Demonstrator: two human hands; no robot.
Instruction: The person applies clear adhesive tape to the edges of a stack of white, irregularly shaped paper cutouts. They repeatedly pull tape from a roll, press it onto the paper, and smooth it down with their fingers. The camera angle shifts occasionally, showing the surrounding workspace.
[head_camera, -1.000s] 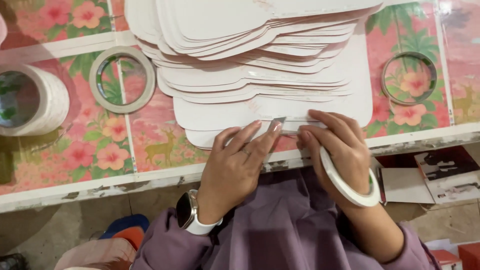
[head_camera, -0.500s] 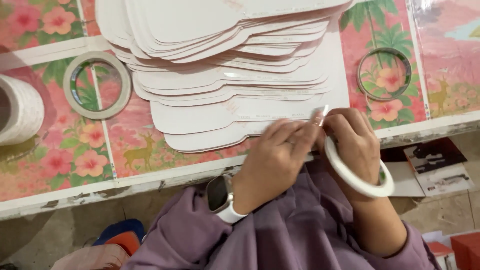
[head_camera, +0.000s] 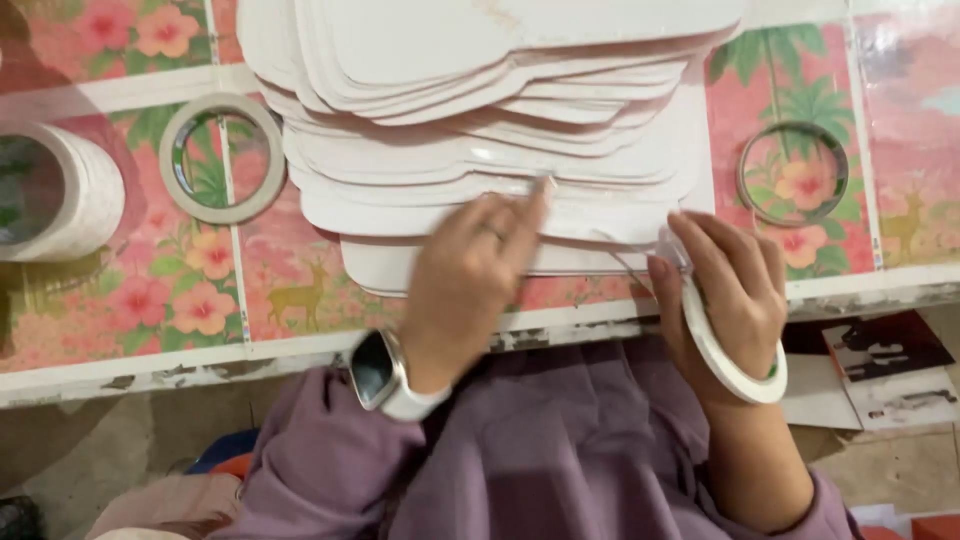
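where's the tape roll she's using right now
In the head view the tape roll hangs around the right hand, lower right, at the table's near edge just below the stack of white cutouts.

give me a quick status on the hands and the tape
Left hand pressing a tape strip onto the white card stack. Right hand holds the strip's other end, tape roll around its wrist. Nothing in the way.

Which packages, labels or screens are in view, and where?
Smartwatch: on the left wrist, dark rounded-square screen, white band.
Printed cards: below the table edge, far right, white with black shapes.
Orange box: bottom right corner, only partly in view.
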